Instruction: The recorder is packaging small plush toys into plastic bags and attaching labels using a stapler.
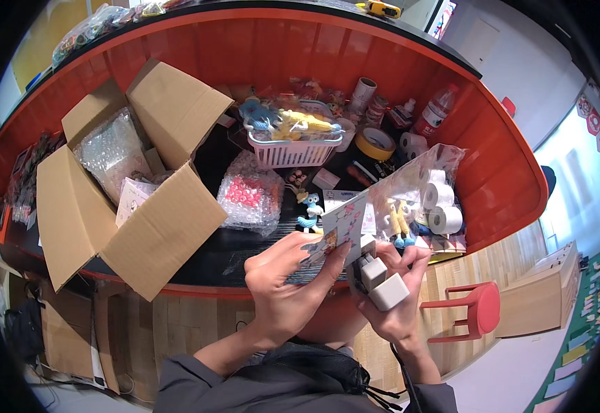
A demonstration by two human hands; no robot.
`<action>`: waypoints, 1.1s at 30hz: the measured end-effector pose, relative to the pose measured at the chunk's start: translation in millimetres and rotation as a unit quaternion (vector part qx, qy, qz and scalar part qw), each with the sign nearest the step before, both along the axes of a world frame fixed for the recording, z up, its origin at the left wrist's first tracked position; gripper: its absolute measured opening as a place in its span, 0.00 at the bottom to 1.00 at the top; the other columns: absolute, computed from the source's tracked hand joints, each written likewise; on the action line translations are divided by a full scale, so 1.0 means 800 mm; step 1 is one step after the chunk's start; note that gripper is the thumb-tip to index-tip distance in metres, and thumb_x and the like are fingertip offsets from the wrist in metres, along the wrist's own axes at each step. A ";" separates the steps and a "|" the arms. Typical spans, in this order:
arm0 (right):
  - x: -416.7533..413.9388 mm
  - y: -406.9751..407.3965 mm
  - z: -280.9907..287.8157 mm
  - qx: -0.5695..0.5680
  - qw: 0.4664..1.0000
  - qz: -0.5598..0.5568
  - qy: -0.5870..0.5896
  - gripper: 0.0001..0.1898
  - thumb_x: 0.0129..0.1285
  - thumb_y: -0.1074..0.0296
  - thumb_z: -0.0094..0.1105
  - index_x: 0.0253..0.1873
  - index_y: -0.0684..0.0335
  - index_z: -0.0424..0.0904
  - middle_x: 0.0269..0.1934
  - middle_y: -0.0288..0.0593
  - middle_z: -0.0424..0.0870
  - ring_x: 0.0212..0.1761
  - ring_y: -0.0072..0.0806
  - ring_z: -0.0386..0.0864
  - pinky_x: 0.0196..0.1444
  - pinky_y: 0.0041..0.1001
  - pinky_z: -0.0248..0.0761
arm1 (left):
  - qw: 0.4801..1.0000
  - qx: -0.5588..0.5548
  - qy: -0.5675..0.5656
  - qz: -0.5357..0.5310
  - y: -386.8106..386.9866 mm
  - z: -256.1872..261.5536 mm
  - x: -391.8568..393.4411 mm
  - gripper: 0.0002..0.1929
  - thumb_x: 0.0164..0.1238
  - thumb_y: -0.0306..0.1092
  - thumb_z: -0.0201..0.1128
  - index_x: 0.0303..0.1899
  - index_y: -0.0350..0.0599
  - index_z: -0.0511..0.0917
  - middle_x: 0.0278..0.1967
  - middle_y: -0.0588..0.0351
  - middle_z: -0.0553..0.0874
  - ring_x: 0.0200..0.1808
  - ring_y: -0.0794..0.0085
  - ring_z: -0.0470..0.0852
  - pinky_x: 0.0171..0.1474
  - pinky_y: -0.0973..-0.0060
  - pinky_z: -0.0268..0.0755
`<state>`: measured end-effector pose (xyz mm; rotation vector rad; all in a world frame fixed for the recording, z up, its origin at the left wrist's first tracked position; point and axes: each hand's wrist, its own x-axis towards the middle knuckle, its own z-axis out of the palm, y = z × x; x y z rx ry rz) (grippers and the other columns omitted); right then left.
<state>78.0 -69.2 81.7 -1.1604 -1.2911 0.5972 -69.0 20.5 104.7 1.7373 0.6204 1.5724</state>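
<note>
My left hand pinches a printed card with cartoon drawings between thumb and fingers. Up and to the right from the card spreads a clear plastic bag; how the two join is hard to tell. In my right hand are white boxy pieces that look like power adapters, held close to the card's lower edge. Just beyond the card, a blue crocheted doll lies on the black desktop. A yellow crocheted doll with blue feet shows behind the clear plastic.
An open cardboard box holds a bubble-wrapped pack. Another bubble-wrapped bundle lies beside it. Bagged dolls fill a white basket. Tape, paper rolls and a bottle stand right. A red stool is on the floor.
</note>
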 end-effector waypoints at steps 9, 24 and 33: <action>-0.003 -0.002 0.017 -0.037 0.998 -0.028 -0.031 0.28 0.48 0.73 0.63 0.49 0.60 0.53 0.54 0.52 0.68 0.55 0.32 0.70 0.61 0.33 0.65 | 1.000 -0.011 0.014 0.002 -0.003 0.000 0.004 0.08 0.55 0.19 0.74 0.36 0.31 0.85 0.30 0.49 0.87 0.28 0.67 0.87 0.34 0.75 0.76; -0.008 0.001 0.025 -0.052 0.998 -0.001 -0.024 0.27 0.51 0.84 0.60 0.48 0.59 0.52 0.51 0.51 0.70 0.53 0.29 0.72 0.58 0.30 0.69 | 0.979 -0.178 -0.058 -0.080 -0.003 -0.009 0.007 0.08 0.60 0.21 0.71 0.41 0.33 0.87 0.32 0.55 0.89 0.32 0.83 0.82 0.35 0.79 0.74; -0.011 0.009 0.023 -0.052 0.999 -0.014 -0.009 0.28 0.51 0.83 0.63 0.49 0.60 0.51 0.51 0.49 0.69 0.55 0.31 0.72 0.59 0.32 0.68 | 0.979 -0.192 -0.033 -0.065 -0.005 -0.008 0.004 0.07 0.60 0.22 0.72 0.40 0.32 0.87 0.29 0.56 0.88 0.29 0.84 0.81 0.33 0.80 0.73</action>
